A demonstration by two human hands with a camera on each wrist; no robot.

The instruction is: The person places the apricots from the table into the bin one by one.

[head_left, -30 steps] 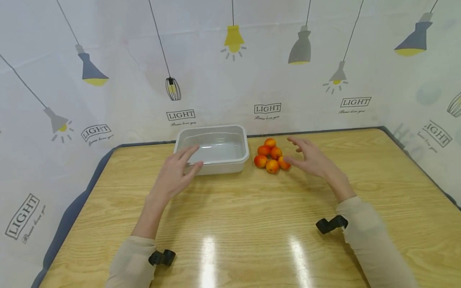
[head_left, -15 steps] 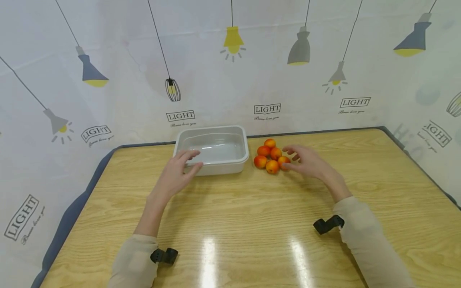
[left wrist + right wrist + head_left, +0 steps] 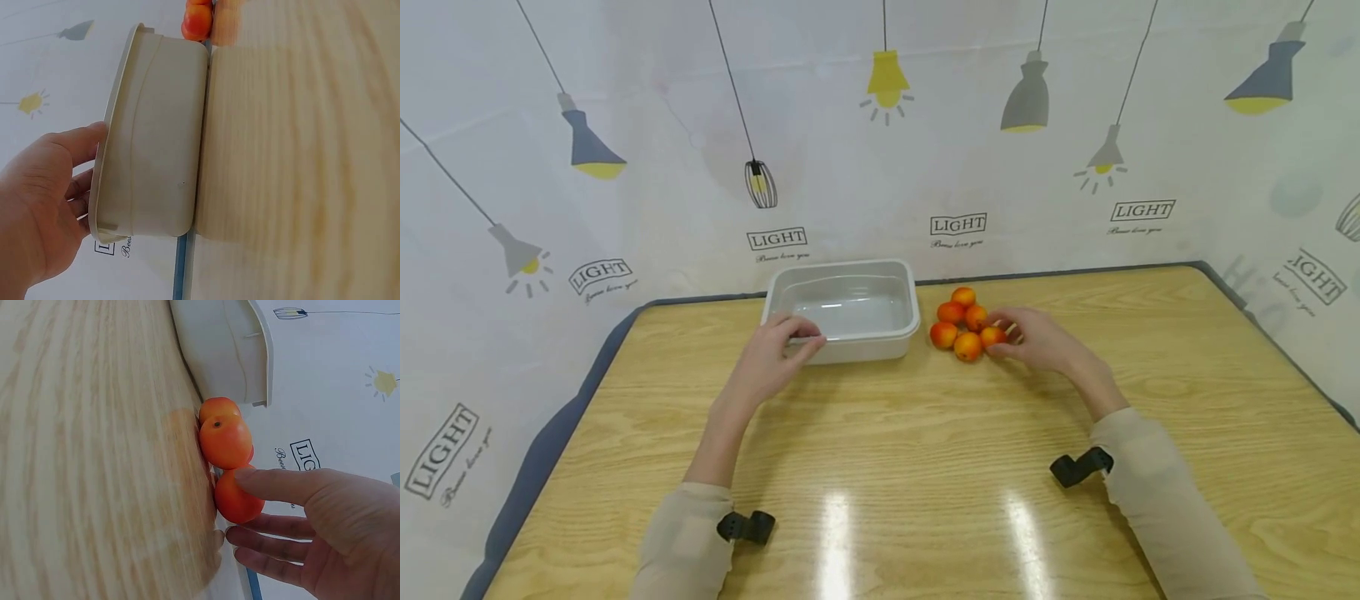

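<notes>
My left hand point(image 3: 763, 360) is at the front left of a pale grey rectangular plastic tub point(image 3: 872, 348), its thumb and fingers curled about the rim. In the left wrist view the thumb tip meets the rim of the tub point(image 3: 164, 137), with the other fingers partly hidden behind it. To the right of the tub, several orange-red apricots point(image 3: 967, 347) sit in a small cluster. My right hand point(image 3: 1045, 340) grips the rightmost apricot point(image 3: 992, 335). The right wrist view shows the thumb on top of this apricot point(image 3: 237, 501) and the fingers curled around its far side.
The wooden table point(image 3: 925, 450) has its back edge just behind the tub. A white backdrop point(image 3: 850, 167) printed with lamps rises behind and at both sides. Black wrist cameras point(image 3: 747, 527) sit on both sleeves.
My right hand has moved left and down to the rightmost apricot, and its fingers have closed around it. My left thumb and fingers have drawn together on the tub's rim.
</notes>
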